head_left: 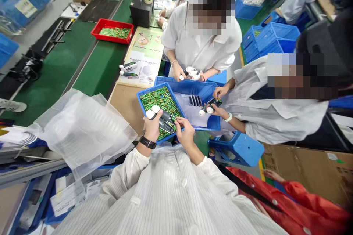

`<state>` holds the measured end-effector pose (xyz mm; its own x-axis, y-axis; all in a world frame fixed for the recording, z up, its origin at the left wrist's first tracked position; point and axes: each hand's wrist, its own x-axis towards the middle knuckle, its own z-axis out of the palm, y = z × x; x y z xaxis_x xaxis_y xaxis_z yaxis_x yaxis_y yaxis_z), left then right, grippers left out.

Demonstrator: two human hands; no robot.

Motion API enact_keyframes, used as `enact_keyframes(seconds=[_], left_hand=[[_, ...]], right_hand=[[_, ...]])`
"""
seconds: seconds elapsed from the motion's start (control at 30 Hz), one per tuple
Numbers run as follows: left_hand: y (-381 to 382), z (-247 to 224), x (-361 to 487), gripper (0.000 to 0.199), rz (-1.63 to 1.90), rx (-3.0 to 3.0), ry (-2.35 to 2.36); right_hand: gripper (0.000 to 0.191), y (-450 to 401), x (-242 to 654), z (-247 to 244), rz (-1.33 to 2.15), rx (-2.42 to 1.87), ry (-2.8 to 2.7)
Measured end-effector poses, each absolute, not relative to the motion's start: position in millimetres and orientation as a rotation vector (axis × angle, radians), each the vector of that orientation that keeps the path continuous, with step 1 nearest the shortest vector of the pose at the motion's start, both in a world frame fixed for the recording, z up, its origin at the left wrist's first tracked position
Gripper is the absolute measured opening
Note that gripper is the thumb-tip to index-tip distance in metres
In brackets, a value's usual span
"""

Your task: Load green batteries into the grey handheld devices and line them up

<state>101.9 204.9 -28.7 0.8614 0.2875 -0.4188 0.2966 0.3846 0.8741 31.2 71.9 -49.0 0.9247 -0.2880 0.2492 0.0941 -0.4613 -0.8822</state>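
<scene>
My left hand (152, 126), with a black watch at the wrist, is closed around two handheld devices (165, 120) with dark bodies and rounded white ends. My right hand (185, 131) pinches what looks like a small green battery at the far end of these devices; the fingers partly hide it. Both hands are above a blue tray (141, 100) filled with loose green-and-gold batteries (160, 98). This tray rests against a larger blue bin (202, 87), which holds white sheeting and several similar devices (195, 100).
Across from me, a person (202, 49) holds several white-ended devices; another at right (275, 110) handles two over the bin. More devices (128, 69) lie on a printed mat (147, 49). A red tray (95, 33) stands beyond. Translucent sheeting (82, 128) is at left, a blue stool (245, 148) at right.
</scene>
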Motion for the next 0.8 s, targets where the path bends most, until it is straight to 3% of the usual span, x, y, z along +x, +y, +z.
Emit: enact_keyframes(seconds=[0.3,0.53,0.67,0.8], left_hand=[[203,-26,86,0.046,0.035,1.068,0.557],[200,-28,79,0.046,0.024,0.986,0.629],[205,-33,79,0.046,0.012,0.996,0.643],[214,-41,80,0.046,0.024,1.037,0.637]], right_hand=[[0.016,82,32,-50,-0.507,-1.796,0.243],[0.011,84,29,-48,-0.652,-1.894,0.102],[0.016,83,32,-52,-0.568,-1.906,0.101],[0.027,87,39,-61,-0.271,-1.619,0.301]])
